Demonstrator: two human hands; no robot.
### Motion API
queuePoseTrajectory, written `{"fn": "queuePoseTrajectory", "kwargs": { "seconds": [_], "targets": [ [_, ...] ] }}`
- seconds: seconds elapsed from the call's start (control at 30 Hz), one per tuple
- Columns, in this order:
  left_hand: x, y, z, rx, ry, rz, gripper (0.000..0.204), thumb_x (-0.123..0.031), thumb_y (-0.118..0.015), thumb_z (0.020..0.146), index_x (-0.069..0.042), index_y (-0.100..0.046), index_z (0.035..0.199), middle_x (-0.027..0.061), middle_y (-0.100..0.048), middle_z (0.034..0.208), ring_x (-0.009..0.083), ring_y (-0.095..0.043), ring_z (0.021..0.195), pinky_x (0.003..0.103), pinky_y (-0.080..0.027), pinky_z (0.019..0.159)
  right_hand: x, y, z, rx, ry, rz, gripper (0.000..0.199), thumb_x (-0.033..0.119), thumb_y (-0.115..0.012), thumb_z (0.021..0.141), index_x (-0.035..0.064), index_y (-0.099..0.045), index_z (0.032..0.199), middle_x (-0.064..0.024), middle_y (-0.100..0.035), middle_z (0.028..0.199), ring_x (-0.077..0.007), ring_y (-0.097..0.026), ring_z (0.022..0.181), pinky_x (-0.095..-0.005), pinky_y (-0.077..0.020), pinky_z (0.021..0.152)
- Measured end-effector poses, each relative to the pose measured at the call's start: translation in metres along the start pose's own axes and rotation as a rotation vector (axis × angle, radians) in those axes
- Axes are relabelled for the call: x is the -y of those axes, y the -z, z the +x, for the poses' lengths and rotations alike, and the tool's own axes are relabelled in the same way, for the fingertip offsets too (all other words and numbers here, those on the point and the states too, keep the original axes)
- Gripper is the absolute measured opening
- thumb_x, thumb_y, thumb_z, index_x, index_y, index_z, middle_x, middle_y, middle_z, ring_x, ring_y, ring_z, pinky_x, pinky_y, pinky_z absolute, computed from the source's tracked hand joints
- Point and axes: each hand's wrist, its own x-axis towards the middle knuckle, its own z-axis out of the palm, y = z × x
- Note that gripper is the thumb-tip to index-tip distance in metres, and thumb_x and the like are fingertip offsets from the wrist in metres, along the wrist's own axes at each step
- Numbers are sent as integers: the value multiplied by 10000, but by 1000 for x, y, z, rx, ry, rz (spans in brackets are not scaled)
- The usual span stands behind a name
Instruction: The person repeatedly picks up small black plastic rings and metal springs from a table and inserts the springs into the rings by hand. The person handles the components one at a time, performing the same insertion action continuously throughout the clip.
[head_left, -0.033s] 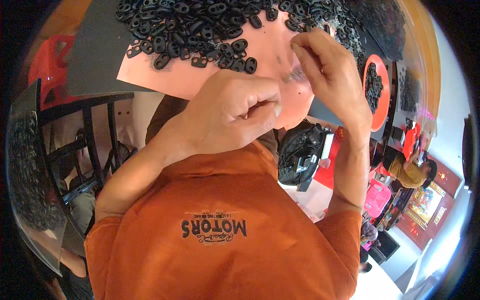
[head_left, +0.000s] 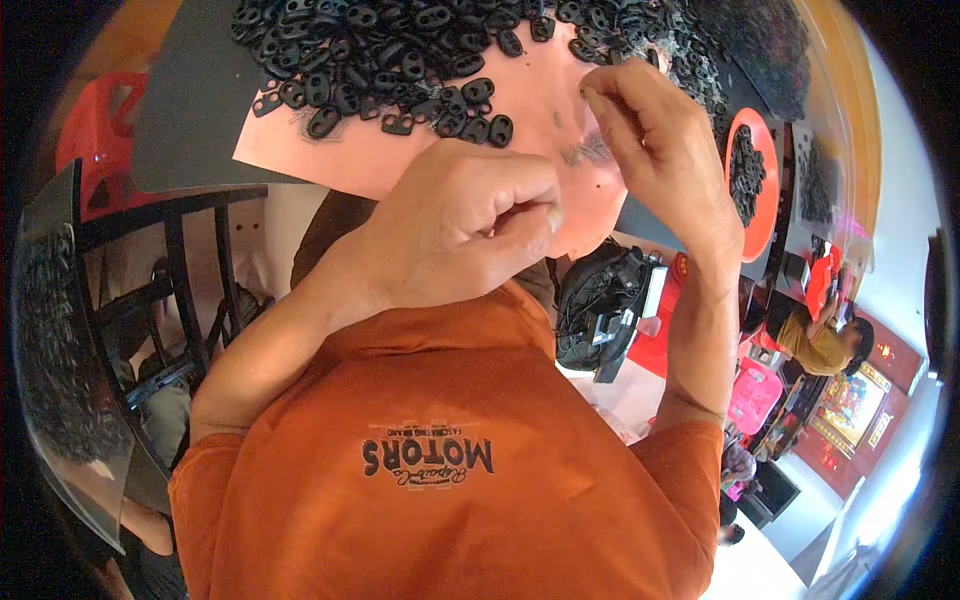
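Observation:
My left hand (head_left: 465, 225) is closed in the middle of the view, over the near edge of a pink sheet (head_left: 385, 165). Its thumb and curled forefinger meet, and whatever lies between them is too hidden to make out. My right hand (head_left: 655, 150) hovers above the sheet's right part, thumb and fingertips pinched together. Any small part in that pinch does not show. Beyond both hands spreads a pile of black oval two-hole cord locks (head_left: 410, 65). Between the hands, a small patch of fine greyish bits, perhaps springs (head_left: 588, 152), lies on the sheet.
At the right stands an orange-red bowl (head_left: 768, 165) with small black parts in it. A black bag (head_left: 600, 300) sits below the table edge. A red plastic chair (head_left: 95, 150) and a dark rail (head_left: 175, 240) are at the left. Another person (head_left: 830, 340) is far right.

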Motion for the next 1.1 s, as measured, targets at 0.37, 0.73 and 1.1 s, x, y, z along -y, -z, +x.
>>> {"fn": "queuePoseTrajectory", "kwargs": {
  "seconds": [0.37, 0.73, 1.1],
  "targets": [
    [-1, 2, -1, 11, 17, -5, 168, -95, -554, 823, -34, -486, 682, 12, -366, 575, 92, -352, 484, 259, -289, 449, -7, 3, -5, -29, -78, 89, 155, 137, -544, 830, 22, -583, 926, -163, -565, 804, -350, -574, 745, -412, -461, 642],
    [2, 0, -1, 3, 4, -3, 142, -90, -549, 829, -29, -497, 712, 13, -390, 585, 95, -364, 487, 258, -297, 453, -6, 0, -2, 65, -32, -216, 182, 201, -544, 842, 52, -580, 940, -120, -563, 853, -323, -597, 744, -416, -498, 605],
    [-1, 0, 0, 4, 35, -25, 155, -95, -541, 834, -28, -492, 703, 2, -383, 561, 85, -360, 472, 259, -295, 440, -10, -7, 6, 31, 35, -293, 137, 173, -537, 830, 48, -553, 884, -102, -549, 823, -311, -596, 706, -421, -490, 531]
  ]
}}
